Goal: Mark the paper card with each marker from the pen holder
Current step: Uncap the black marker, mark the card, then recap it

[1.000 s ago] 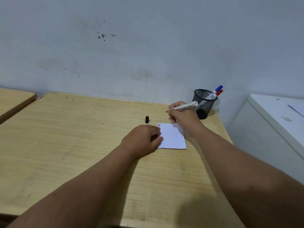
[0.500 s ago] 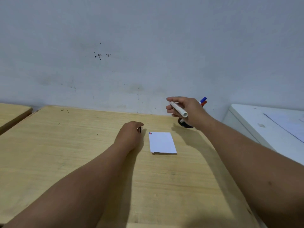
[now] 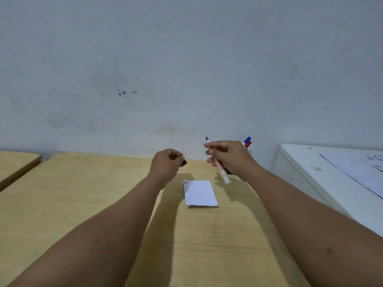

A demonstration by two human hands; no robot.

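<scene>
A white paper card [image 3: 200,193] lies on the wooden table [image 3: 83,204], with small red, blue and black marks at its top left corner. My right hand [image 3: 230,157] is raised above the table and grips an uncapped white marker [image 3: 220,169], black tip up, tail pointing down toward the card. My left hand [image 3: 166,164] hovers left of it, fingers pinched on the black cap [image 3: 184,162]. The pen holder is almost hidden behind my right hand; a blue-capped marker [image 3: 247,139] and a red-capped marker [image 3: 248,144] stick out of it.
A pale wall stands right behind the table. A white cabinet [image 3: 310,172] with paper sheets on top is at the right, close to the table's edge. A second wooden table [image 3: 16,162] is at the far left.
My left hand left the card, reached the black cap on the table and lifted it. My right hand raised the marker off the card and turned its tip upward. The view tilted upward.
</scene>
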